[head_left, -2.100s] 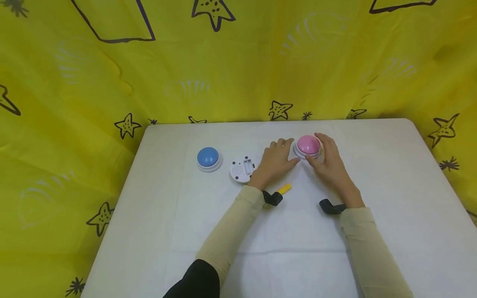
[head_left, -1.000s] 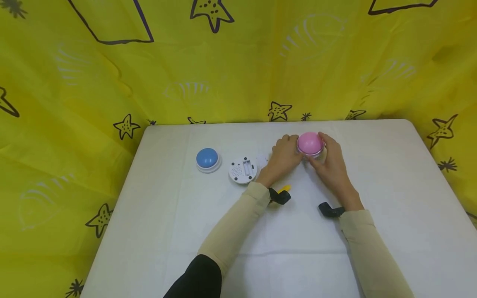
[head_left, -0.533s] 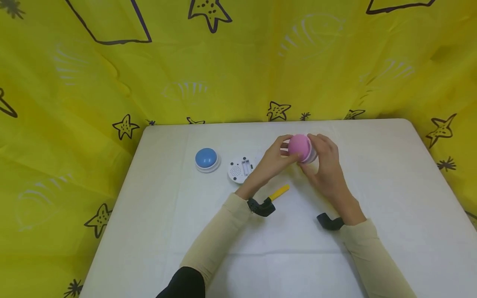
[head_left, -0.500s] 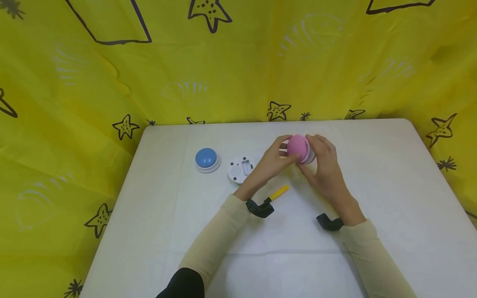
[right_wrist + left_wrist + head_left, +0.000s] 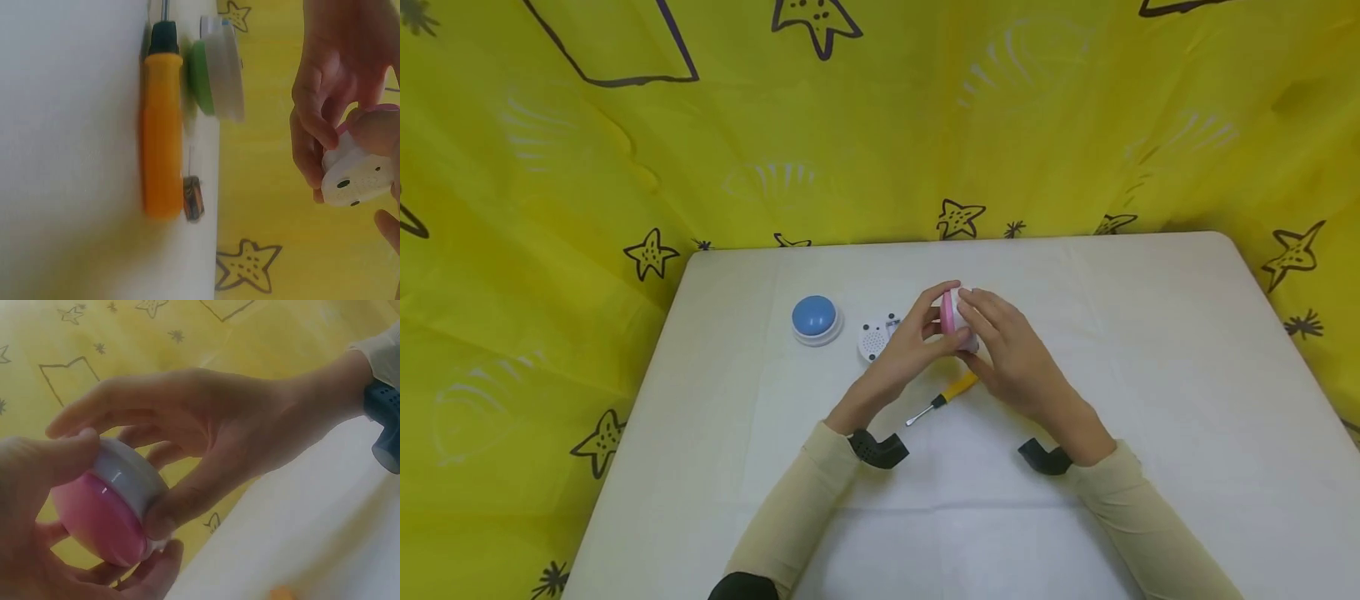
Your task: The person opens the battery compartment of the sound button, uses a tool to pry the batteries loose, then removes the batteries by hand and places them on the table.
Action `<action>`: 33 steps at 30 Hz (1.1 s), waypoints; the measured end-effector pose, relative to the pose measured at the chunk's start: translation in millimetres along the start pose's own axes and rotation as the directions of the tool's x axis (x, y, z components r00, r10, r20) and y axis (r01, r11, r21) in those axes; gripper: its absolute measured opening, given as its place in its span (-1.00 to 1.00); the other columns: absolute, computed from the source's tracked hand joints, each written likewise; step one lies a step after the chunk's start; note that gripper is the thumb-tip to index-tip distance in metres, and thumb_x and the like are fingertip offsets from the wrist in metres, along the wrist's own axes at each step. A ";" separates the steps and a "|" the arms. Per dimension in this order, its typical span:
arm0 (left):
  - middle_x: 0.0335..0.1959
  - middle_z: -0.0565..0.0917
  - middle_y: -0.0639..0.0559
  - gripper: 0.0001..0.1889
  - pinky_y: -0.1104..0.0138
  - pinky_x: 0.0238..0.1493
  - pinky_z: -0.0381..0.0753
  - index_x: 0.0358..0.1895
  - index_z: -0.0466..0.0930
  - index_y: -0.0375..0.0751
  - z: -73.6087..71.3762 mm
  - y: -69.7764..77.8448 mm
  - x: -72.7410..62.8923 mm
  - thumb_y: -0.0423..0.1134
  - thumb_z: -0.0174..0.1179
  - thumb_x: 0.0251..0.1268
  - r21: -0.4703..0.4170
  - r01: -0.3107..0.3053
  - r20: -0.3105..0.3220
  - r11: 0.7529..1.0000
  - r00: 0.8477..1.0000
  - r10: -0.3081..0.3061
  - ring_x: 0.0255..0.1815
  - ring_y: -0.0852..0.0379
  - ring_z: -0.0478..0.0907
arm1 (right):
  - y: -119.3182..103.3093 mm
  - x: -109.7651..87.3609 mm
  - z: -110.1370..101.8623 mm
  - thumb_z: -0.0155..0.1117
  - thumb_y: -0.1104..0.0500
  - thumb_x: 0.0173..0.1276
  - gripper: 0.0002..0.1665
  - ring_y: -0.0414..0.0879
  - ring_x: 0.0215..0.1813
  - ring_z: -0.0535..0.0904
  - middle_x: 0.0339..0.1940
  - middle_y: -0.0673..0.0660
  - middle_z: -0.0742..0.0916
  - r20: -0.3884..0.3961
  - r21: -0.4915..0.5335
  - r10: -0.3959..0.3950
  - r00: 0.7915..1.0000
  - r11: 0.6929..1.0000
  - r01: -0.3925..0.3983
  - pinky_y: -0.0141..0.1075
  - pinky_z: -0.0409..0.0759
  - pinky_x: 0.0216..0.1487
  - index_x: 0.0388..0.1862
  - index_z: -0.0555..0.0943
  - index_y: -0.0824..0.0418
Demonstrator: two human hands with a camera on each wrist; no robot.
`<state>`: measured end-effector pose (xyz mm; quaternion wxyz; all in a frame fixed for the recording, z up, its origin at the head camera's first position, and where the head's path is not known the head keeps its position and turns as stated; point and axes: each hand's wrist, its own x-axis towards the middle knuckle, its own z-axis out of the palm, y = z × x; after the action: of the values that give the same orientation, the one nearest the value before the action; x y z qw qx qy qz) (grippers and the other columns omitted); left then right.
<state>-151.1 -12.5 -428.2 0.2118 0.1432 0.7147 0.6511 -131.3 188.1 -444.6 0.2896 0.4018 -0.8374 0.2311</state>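
Both hands hold a pink-domed push button (image 5: 947,313) above the table, tipped on its side with the dome facing left. My left hand (image 5: 895,362) has thumb and fingers around the dome side. On the white base side, my right hand (image 5: 1022,362) grips with thumb and fingertips. The left wrist view shows the pink dome (image 5: 100,519) and the right hand's thumb (image 5: 181,500) on the white rim. In the right wrist view, the white underside (image 5: 362,181) with dark round feet faces the camera.
A yellow-handled screwdriver (image 5: 958,387) lies on the white table (image 5: 970,533) below the hands. An upturned button (image 5: 872,340), green-domed in the right wrist view, lies partly behind the left hand. A blue button (image 5: 814,318) stands left of it. A small battery (image 5: 194,199) lies near the screwdriver.
The pink button has been lifted from the table, moved left and towards the body, and turned from dome-up to sideways. Both hands moved with it, uncovering the screwdriver's shaft.
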 end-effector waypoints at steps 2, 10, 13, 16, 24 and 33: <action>0.49 0.43 -0.10 -0.27 0.02 0.39 0.57 0.60 0.10 0.41 -4.6 -3.3 -5.6 0.07 0.25 0.48 -0.033 -0.015 0.020 0.999 1.000 0.016 0.43 -0.09 0.45 | -3.2 1.5 1.1 0.71 0.39 -0.03 0.08 0.30 0.45 0.43 0.47 0.42 0.46 0.001 0.013 -0.017 1.000 1.000 0.017 -0.31 0.14 0.67 0.46 0.32 0.42; 0.54 0.26 -0.05 -0.27 -0.04 0.43 0.49 0.62 0.06 0.11 -17.8 -10.9 -23.0 0.36 -0.12 0.56 -0.295 -0.088 0.103 0.952 0.987 0.123 0.40 -0.04 0.36 | -20.5 9.1 4.3 0.77 0.36 -0.12 0.21 0.26 0.42 0.43 0.43 0.43 0.47 -0.005 0.073 -0.011 1.000 0.997 0.012 -0.41 0.06 0.68 0.48 0.27 0.48; 0.51 0.24 -0.02 -0.42 0.00 0.37 0.48 0.60 0.05 0.05 -19.0 -11.7 -27.6 0.18 -0.41 0.69 -0.363 -0.087 0.095 0.928 0.987 0.130 0.39 0.01 0.30 | -25.3 12.3 6.4 0.81 0.30 -0.16 0.26 0.28 0.41 0.42 0.41 0.43 0.48 -0.019 0.088 0.004 1.000 0.996 -0.003 -0.37 0.05 0.69 0.50 0.28 0.49; 0.43 0.29 0.06 -0.44 0.12 0.30 0.53 0.55 0.10 0.09 -19.5 -11.1 -31.2 0.17 -0.48 0.67 -0.397 -0.085 0.064 0.914 0.991 0.120 0.34 0.06 0.32 | -29.9 15.8 7.3 0.82 0.23 -0.15 0.26 0.28 0.42 0.41 0.41 0.41 0.50 -0.019 0.104 0.016 1.000 0.995 -0.014 -0.26 0.14 0.68 0.50 0.31 0.45; 0.33 0.36 0.08 -0.43 0.34 0.16 0.59 0.52 0.13 -0.01 -19.5 -8.7 -36.4 0.15 -0.47 0.65 -0.365 -0.132 -0.008 0.922 0.990 0.139 0.21 0.13 0.43 | -46.0 27.9 8.1 0.33 -0.17 0.49 -0.21 0.25 0.45 0.38 0.39 0.32 0.55 -0.031 0.217 0.089 0.996 0.973 -0.080 0.01 0.29 0.54 0.43 0.46 0.35; 0.43 0.30 -0.11 -0.38 0.31 0.16 0.57 0.54 0.10 -0.08 -16.7 -12.4 -35.1 0.15 -0.47 0.63 -0.263 -0.189 -0.115 0.946 0.980 0.163 0.24 0.08 0.41 | -60.7 41.3 13.5 0.46 0.12 0.41 -0.30 0.16 0.46 0.28 0.37 0.24 0.50 0.037 0.362 0.339 0.940 0.872 -0.328 -0.01 0.38 0.38 0.45 0.45 0.25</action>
<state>-127.8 -45.3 -435.3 0.1374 0.1460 0.6116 0.7653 -107.3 122.8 -417.3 0.1776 0.2948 -0.8327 0.4338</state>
